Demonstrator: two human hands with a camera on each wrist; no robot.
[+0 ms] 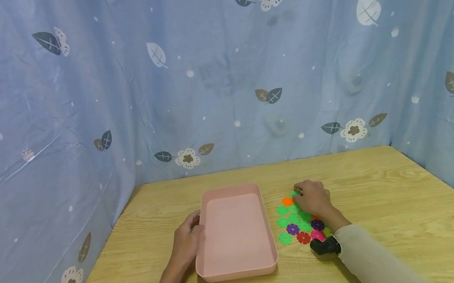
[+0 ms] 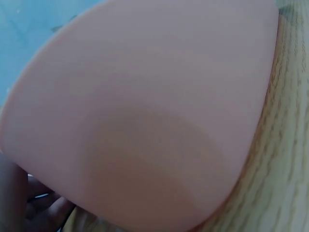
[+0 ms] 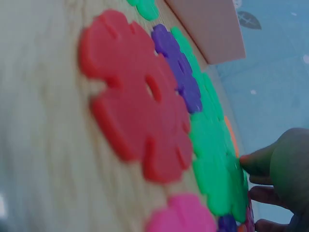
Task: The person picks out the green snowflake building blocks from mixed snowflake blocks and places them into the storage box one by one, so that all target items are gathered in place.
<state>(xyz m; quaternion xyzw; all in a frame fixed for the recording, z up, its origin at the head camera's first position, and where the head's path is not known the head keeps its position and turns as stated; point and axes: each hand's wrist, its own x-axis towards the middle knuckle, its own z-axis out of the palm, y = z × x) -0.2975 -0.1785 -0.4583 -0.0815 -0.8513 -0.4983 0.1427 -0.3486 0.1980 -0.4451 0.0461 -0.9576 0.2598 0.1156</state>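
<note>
Blue curtain [image 1: 215,65] across the top; wooden table [image 1: 396,214] below; pink tray [image 1: 235,233], lower centre; left hand [image 1: 187,240] touching its left side, grip impossible to tell; right hand [image 1: 315,199], thumb and forefinger spread apart, at mostly green plastic flowers [image 1: 293,229] right of the tray

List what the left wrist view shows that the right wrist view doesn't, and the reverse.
Only the left wrist view: part of the left hand, at the edge of the pink tray.

Only the right wrist view: the right hand, its fingers by the green flower discs, plus a red flower disc, a purple flower disc and a pink flower disc.

Both: the tray, the wood-grain tabletop and the blue curtain.
</note>
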